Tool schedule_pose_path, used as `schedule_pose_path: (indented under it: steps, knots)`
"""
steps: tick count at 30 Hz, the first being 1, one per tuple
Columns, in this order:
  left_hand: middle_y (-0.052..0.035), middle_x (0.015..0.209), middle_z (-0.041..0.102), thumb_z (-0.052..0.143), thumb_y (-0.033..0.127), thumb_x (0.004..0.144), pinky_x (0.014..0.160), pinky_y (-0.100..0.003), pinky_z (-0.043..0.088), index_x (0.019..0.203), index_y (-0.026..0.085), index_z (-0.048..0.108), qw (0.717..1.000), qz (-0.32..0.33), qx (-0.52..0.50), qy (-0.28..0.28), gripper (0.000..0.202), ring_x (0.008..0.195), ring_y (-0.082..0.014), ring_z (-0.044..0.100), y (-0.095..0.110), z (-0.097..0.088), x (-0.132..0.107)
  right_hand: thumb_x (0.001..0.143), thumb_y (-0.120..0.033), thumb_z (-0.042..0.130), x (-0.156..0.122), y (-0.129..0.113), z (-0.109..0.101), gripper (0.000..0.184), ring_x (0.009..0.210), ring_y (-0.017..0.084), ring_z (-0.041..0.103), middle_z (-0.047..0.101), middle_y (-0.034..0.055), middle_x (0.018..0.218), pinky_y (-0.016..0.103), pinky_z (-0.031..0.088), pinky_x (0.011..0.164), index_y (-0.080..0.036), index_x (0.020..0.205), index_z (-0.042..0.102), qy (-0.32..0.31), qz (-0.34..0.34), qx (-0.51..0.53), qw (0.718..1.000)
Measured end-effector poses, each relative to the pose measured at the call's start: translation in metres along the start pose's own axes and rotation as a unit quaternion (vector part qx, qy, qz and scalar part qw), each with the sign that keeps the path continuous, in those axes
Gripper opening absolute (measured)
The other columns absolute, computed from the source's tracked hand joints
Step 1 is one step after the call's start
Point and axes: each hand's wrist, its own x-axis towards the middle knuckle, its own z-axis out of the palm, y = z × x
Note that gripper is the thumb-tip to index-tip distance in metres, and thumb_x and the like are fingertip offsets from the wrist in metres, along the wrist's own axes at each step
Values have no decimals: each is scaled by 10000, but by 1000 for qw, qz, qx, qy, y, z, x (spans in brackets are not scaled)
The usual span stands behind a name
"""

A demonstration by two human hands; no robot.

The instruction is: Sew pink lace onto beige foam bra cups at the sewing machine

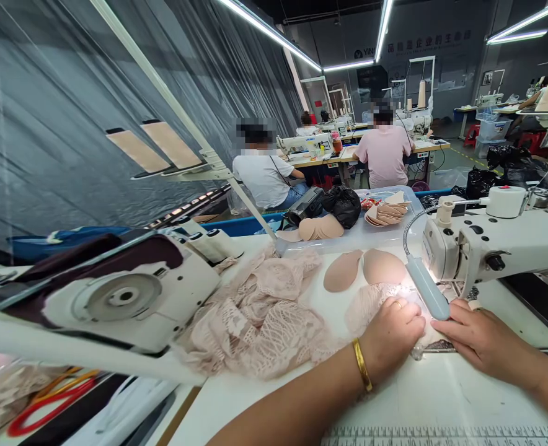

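My left hand (390,331), with a gold bangle on the wrist and a ring, rests curled on a piece of pink lace (371,303) under the lit lamp (425,285) of the white sewing machine (492,241). My right hand (476,337) lies beside it with fingers bent on the same fabric near the needle area. Two beige bra cups (364,269) lie just beyond the hands. A heap of pink lace pieces (260,313) sits to the left of my left hand.
Another white machine (125,297) stands at the left. A clear tray (380,232) behind holds more beige cups (385,212) and a black bag (343,204). Thread cones (153,148) hang upper left. Other people sit sewing at tables in the background. A ruler strip (441,433) edges the table front.
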Motion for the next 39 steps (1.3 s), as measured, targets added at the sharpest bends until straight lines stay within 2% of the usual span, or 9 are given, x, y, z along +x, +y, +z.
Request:
schedule_pose_path:
  steps: [6,11,14,17,21,27,34,39]
  knots:
    - [-44,834,629,506,245,1025,700,-355,408,805,171,597,1000,0,9,24,249,772,-206,540,3,4,0,1042,-133,389,1,0,1,328,846,243,552,568,59,938,352,430,659,-245,1243,623,-33,25,27,999]
    - [-41,779,600,461,210,1027,673,-348,398,765,176,581,997,15,34,61,289,724,-195,533,4,8,0,1049,-155,390,1,0,2,247,874,246,575,588,70,1001,348,427,663,-248,1085,615,-37,42,37,998]
    - [-45,781,611,443,217,1035,697,-344,424,760,171,585,996,42,27,76,313,735,-194,550,-3,12,4,1037,-149,406,0,1,5,232,819,231,562,584,56,956,335,404,641,-252,1022,613,-21,52,28,998]
    - [-53,802,639,431,255,1051,759,-352,467,768,169,607,994,77,15,73,344,759,-191,575,-13,15,10,1046,-154,380,-2,2,8,240,750,217,533,554,39,901,330,379,620,-251,1005,596,-12,63,11,998]
    - [-60,850,674,473,278,1050,830,-369,490,828,156,642,994,96,6,49,304,799,-193,608,-21,19,14,1063,-185,374,-3,4,11,217,778,226,548,546,30,897,339,391,645,-264,1056,576,-9,61,2,998]
    - [-64,885,687,487,291,1033,816,-375,482,822,157,649,997,67,-7,42,298,813,-214,598,-20,21,13,1063,-183,358,-2,4,13,208,750,204,548,528,16,895,330,380,628,-263,995,538,-25,82,-4,996]
    - [-71,864,680,427,301,1051,797,-364,482,788,161,646,996,86,-7,35,370,785,-203,582,-28,26,18,1082,-214,330,-4,6,15,210,716,189,548,546,15,924,329,366,610,-268,1018,523,-22,93,-6,995]
    - [-70,877,695,421,316,1064,852,-358,497,809,167,670,994,107,-9,13,386,827,-195,612,-36,27,25,1077,-214,334,-1,7,17,221,720,198,561,555,11,894,329,359,603,-270,973,521,-1,102,-5,995]
